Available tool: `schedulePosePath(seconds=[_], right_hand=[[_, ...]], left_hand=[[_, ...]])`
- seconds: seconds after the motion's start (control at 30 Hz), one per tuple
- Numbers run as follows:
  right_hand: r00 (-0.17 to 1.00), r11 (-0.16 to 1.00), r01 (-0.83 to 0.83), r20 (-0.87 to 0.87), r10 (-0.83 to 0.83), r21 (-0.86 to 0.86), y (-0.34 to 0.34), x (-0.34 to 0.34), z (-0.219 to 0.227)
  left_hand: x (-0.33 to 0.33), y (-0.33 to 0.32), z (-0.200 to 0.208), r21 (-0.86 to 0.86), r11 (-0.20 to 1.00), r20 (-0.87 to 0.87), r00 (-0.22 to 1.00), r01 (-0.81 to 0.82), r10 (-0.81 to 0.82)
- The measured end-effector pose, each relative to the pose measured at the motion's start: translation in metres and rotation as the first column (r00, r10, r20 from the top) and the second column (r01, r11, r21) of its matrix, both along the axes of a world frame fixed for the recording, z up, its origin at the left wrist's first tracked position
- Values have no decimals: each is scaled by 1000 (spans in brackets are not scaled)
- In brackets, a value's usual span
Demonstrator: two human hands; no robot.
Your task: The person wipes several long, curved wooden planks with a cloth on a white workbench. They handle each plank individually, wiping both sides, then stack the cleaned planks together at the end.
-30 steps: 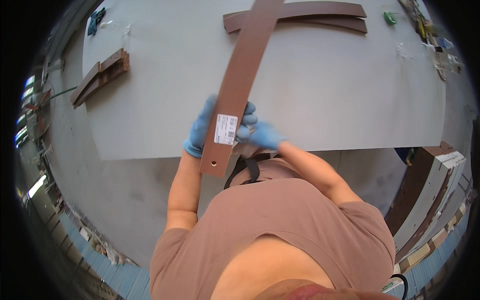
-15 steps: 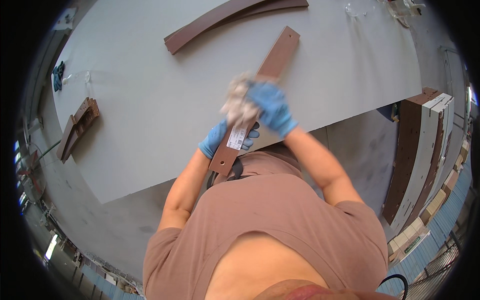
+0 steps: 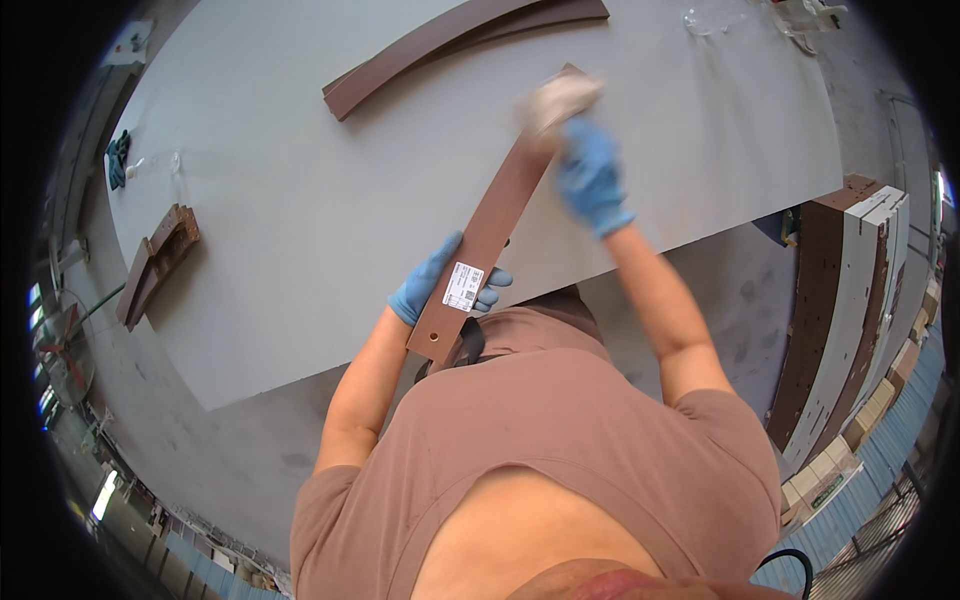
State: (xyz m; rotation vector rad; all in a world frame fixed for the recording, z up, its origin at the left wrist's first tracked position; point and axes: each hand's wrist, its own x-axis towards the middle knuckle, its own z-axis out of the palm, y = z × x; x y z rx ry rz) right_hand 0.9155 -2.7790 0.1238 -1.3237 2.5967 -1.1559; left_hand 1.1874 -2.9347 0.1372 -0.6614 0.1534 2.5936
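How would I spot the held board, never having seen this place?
Find the big pale-grey table; by its near edge, a blue-gloved left hand holds a long brown board. Unlike the brown pieces lying on the table, it shows a white label near a round hole.

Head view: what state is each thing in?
Brown board: held at a slant, labelled face showing.
Left hand: gripping the board's near end.
Pale cloth: bunched, over the board's far part.
Right hand: blurred, gripping the cloth.
Curved brown boards: overlapping on the grey table.
Shorter brown pieces: grouped at the table's left edge.
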Motion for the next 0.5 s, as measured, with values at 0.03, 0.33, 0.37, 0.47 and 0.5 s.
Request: schedulePosePath(seconds=[0.03, 0.33, 0.37, 0.47, 0.5], right_hand=[[984, 988, -157, -85, 157, 4, -5, 33, 3], [987, 977, 150, 35, -157, 151, -47, -148, -103], [991, 982, 133, -26, -130, 132, -48, -151, -104], [977, 983, 183, -109, -184, -11, -44, -102, -89], [980, 980, 189, -78, -184, 61, -40, -74, -81]], left_hand=[[0, -1, -1, -57, 998, 5, 1000, 25, -25], [-6, -3, -1, -229, 968, -7, 995, 100, -104], [-4, -1, -1, -249, 964, 19, 996, 94, -92], [0, 2, -4, -202, 976, 37, 996, 87, -81], [2, 4, -5, -149, 985, 28, 996, 86, -83]])
